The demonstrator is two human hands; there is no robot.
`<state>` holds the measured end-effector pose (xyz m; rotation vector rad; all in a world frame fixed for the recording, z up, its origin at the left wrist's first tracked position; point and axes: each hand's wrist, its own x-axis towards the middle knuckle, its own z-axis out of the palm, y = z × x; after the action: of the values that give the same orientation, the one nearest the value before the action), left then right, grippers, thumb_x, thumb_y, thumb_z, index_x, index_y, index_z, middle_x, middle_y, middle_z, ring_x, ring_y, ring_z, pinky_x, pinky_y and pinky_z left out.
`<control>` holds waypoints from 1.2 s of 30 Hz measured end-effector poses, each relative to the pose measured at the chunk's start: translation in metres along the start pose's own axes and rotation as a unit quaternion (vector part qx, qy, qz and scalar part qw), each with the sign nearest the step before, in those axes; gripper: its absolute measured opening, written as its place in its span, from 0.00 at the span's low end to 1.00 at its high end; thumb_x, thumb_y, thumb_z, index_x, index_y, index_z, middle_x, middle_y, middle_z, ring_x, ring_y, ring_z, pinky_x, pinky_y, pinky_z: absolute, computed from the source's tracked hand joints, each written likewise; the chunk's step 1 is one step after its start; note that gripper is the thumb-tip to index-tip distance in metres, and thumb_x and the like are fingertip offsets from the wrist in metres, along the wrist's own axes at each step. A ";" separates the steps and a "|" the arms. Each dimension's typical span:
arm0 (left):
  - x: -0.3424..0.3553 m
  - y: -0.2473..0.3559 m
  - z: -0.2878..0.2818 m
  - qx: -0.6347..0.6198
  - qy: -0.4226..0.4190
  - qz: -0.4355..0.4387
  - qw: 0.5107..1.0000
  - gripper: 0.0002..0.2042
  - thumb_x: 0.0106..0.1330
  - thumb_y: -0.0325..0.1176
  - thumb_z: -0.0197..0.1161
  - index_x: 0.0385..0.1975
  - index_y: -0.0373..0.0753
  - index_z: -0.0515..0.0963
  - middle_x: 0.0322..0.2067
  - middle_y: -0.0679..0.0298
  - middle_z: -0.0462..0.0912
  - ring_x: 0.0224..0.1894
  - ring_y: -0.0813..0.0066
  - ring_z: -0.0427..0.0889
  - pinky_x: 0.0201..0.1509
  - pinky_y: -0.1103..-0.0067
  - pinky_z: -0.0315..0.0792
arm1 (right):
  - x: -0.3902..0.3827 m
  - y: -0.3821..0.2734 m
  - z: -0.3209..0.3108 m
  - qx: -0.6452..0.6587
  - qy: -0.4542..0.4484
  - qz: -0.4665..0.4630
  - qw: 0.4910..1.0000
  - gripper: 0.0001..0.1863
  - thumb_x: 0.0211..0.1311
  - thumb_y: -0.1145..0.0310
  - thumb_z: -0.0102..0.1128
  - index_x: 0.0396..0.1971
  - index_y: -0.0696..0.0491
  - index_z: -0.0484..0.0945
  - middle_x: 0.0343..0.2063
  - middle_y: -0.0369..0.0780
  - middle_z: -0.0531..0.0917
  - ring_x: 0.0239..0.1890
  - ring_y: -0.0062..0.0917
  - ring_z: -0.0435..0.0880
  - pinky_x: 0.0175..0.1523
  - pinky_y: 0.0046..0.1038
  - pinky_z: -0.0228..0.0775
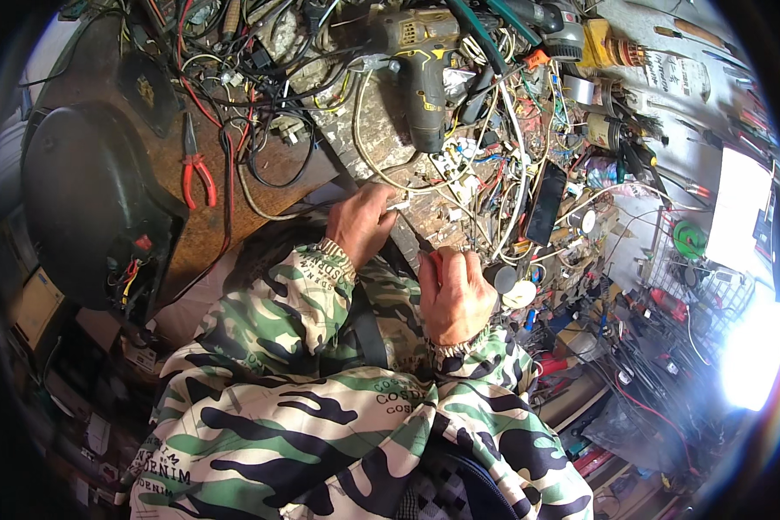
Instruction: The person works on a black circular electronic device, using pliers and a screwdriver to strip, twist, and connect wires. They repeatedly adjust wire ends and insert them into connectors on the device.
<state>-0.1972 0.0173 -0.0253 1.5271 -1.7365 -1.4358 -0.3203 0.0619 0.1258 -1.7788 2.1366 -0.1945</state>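
My left hand [360, 224] is closed at the near edge of the workbench, its fingers pinched around a small white piece [399, 206] that looks like a cable end. A pale cable [264, 211] runs in toward this hand from the left. To its right, my right hand [457, 296] is curled shut around a thin dark tool [422, 243] pointing up and left toward the left fingers. The fingers cover most of that tool, so its kind cannot be made out. A gap separates the two hands.
Red-handled long-nose pliers [196, 169] lie on the brown board at the left, beside a large black housing [95, 204]. A yellow-and-black cordless drill [425, 78] lies beyond the hands. Tangled wires, a dark phone [546, 204] and a bright lamp [754, 360] are at the right.
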 end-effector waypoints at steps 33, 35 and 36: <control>-0.017 0.018 -0.044 -0.205 -0.088 -0.102 0.969 0.05 0.64 0.22 0.66 0.33 0.32 0.75 0.23 0.69 0.78 0.26 0.87 0.75 0.29 0.84 0.69 | -0.004 0.038 -0.006 0.737 0.016 0.302 0.604 0.18 0.68 0.72 0.58 0.54 0.64 0.74 0.35 0.47 0.84 0.29 0.32 0.84 0.38 0.31 0.79; -0.021 0.039 -0.066 -0.158 -0.051 -0.043 0.985 0.05 0.63 0.21 0.66 0.33 0.32 0.76 0.23 0.69 0.79 0.26 0.86 0.76 0.30 0.85 0.71 | 0.004 0.037 0.003 0.764 -0.040 0.275 0.582 0.14 0.66 0.74 0.56 0.50 0.62 0.74 0.33 0.46 0.83 0.28 0.33 0.84 0.38 0.32 0.79; -0.022 0.047 -0.074 -0.140 -0.038 -0.006 0.989 0.05 0.61 0.19 0.68 0.31 0.32 0.77 0.25 0.68 0.79 0.27 0.85 0.78 0.31 0.84 0.72 | 0.006 0.033 0.005 0.778 -0.048 0.262 0.569 0.09 0.63 0.75 0.53 0.42 0.60 0.74 0.29 0.44 0.80 0.26 0.31 0.81 0.36 0.32 0.78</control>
<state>-0.1513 -0.0002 0.0510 1.3506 -1.4912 -1.6829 -0.3495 0.0636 0.1098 -0.0583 1.2115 -1.2526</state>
